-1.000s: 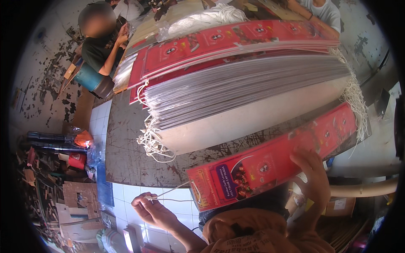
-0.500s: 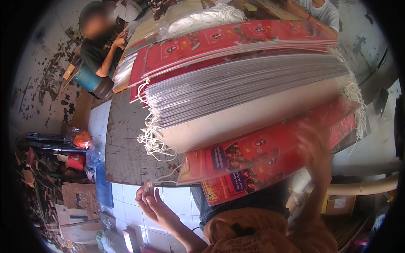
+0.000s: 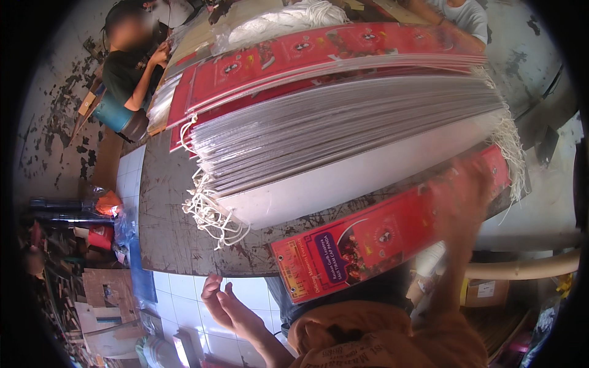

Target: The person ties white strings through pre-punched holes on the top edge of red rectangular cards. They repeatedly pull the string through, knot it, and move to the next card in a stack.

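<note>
A long red printed panel (image 3: 383, 236) lies at a slant along the table's near edge, with small holes in its left end. My right hand (image 3: 463, 190) is over the panel's right part, smeared by motion, so its fingers cannot be made out. Off the table's near edge, my left hand (image 3: 230, 310) is raised with fingers loosely bent and apart, holding nothing visible. Beyond the red panel leans a thick row of clear-edged panels (image 3: 343, 135), its front one showing a white back (image 3: 368, 172). Knotted white strings (image 3: 208, 211) hang from the row's left end, more strings (image 3: 512, 147) from its right.
Behind the row lie stacked red panels (image 3: 270, 58) and a bundle of white cord (image 3: 288, 24). One person (image 3: 132, 67) sits at the far left, another (image 3: 463, 24) at the far right. The scratched table (image 3: 165, 227) ends above white floor tiles (image 3: 184, 294).
A strung red panel that was blurred above the lower one is no longer seen separately. My left hand is away from its string. The view has shifted slightly.
</note>
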The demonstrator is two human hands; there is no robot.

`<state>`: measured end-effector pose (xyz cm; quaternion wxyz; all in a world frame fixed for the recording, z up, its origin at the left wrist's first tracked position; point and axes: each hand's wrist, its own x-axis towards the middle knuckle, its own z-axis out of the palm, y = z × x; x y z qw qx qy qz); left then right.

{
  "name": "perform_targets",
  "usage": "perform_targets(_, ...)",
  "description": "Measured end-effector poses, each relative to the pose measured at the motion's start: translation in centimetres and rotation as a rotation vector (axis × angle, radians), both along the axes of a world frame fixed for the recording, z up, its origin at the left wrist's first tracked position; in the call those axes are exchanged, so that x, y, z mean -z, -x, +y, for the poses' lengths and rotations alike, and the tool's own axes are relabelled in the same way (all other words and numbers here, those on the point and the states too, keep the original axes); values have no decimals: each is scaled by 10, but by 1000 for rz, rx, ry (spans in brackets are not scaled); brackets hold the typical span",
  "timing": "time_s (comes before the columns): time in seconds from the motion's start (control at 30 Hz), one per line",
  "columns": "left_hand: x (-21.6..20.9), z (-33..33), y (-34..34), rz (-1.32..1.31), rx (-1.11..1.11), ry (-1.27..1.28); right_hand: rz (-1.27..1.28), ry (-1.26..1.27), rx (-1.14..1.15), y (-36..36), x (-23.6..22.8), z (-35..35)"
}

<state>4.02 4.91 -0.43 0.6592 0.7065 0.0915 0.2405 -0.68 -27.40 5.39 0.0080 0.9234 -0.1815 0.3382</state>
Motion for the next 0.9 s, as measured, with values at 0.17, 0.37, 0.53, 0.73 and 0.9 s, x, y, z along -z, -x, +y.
perform_targets(0.17, -2, -9, -6, -38, 35, 37, -65, -144, 443, 88, 26, -83)
perform_targets(0.37, 1, -23, -7, -71, 123, 40, -62, 16, 828, 182, 93, -198)
perform_targets(0.53, -1, -25, 0, -20, 121, -14, -219, -415, 766, 187, 112, -214)
perform_targets(0.73, 5, -14, 17, 42, 225, -77, -106, -383, 832, 178, 90, -181)
perform_targets(0.9, 18, 4, 28, 377, 546, -194, -173, -479, 618, 175, 67, -149)
